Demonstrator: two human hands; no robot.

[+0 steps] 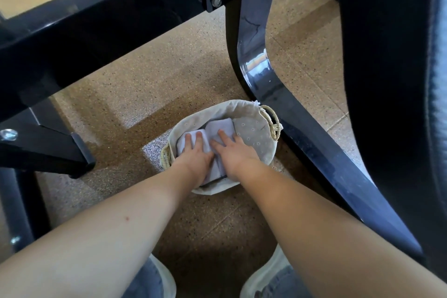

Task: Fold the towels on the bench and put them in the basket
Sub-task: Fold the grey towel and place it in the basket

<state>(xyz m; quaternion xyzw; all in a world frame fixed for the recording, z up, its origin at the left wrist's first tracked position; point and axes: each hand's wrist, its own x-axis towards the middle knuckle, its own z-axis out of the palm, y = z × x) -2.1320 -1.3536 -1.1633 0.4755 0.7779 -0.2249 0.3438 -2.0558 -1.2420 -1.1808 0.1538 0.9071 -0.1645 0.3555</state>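
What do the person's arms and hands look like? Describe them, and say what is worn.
Both forearms are bare: no sleeves, gloves, watch or rings visible on the left hand or right hand. A small dark mark sits on the left forearm. Fingers are uncovered, nails short.

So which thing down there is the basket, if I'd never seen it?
Look at the speckled tan floor just left of the curved glossy black bench leg. The basket sits there: round, woven straw, lined with pale eyelet cloth, both hands pressing folded white towels inside. It is the only light, soft-sided thing among the black frames.
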